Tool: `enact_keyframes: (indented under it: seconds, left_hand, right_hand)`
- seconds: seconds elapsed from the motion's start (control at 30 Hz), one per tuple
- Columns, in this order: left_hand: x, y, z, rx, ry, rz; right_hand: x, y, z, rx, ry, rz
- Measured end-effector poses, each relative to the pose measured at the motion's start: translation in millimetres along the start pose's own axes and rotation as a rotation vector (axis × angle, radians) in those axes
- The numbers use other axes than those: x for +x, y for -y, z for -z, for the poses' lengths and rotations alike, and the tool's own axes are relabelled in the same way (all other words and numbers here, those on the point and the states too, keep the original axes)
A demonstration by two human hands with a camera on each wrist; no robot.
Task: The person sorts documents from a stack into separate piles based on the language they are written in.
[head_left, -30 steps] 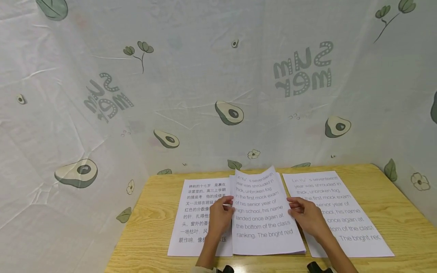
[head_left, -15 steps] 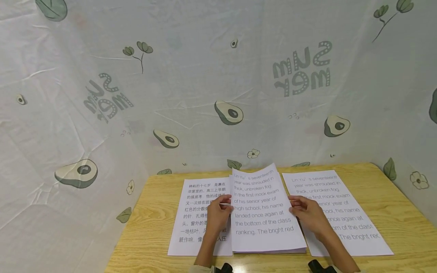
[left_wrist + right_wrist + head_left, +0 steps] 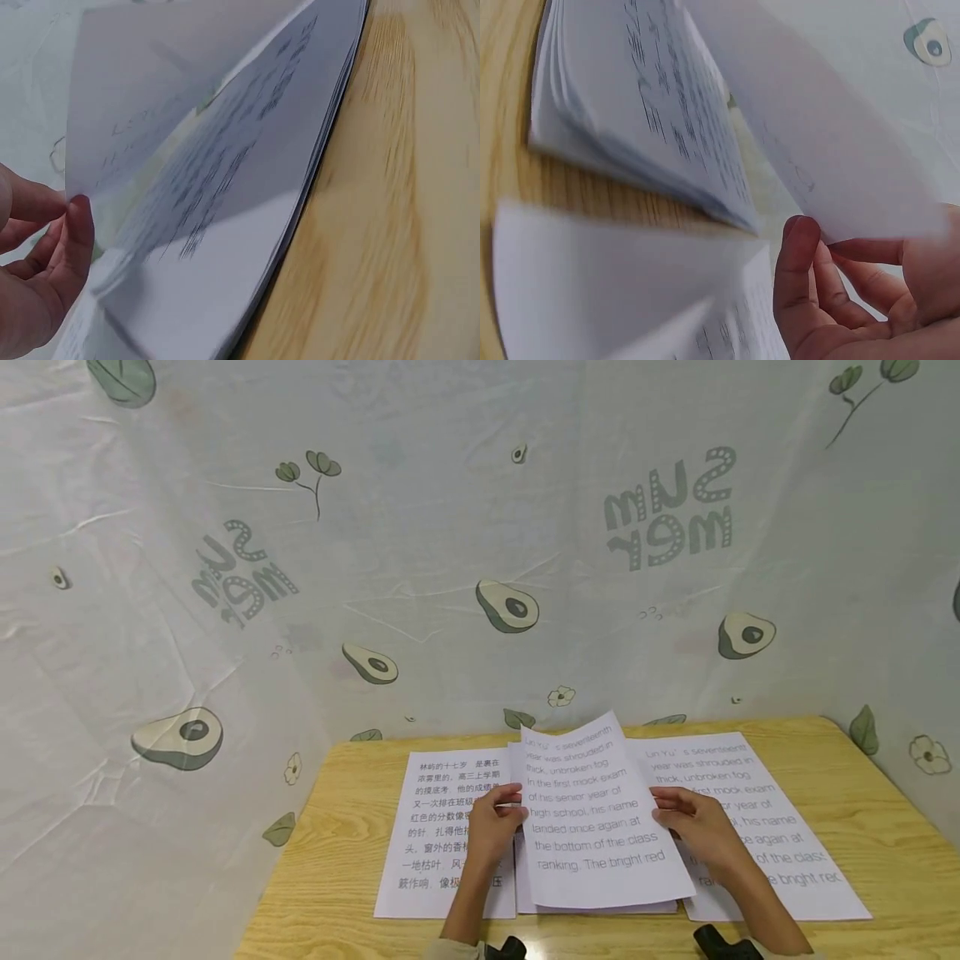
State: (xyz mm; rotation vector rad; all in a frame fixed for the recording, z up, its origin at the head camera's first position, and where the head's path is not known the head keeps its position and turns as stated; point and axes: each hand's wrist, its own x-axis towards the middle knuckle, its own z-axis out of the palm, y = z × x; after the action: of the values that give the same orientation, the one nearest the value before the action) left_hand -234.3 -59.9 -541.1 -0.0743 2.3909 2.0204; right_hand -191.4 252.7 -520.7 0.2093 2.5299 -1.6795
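Note:
A sheet of paper (image 3: 588,827) printed with large English text is lifted over the middle stack, its far end bending upward. My left hand (image 3: 495,827) pinches its left edge between thumb and fingers, as the left wrist view also shows. At the opposite edge, my right hand (image 3: 697,831) pinches the sheet too; in the right wrist view the thumb (image 3: 801,240) presses at the paper's border. Beneath lies the paper stack (image 3: 247,217), several sheets thick, with printed lines on its top page. The lifted sheet hides most of the stack in the head view.
A page with Chinese text (image 3: 442,902) lies left of the stack, partly under my left forearm. On the right is another page of English text (image 3: 810,902), under my right forearm. The wooden table (image 3: 315,827) meets a hanging cloth (image 3: 420,527) with avocado prints behind it.
The top sheet has risen off the middle stack and shifted slightly right, showing more of the pages underneath. Both hands moved with it, keeping their pinch on its edges.

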Motion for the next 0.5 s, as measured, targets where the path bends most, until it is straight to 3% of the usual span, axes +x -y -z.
enact_keyframes:
  seconds: [0.5]
  left_hand:
    - [-9.6,-6.7,-68.9,-0.032,-0.016,-0.016]
  right_hand:
    - [-6.5,-29.5,61.6,-0.084,-0.051,-0.011]
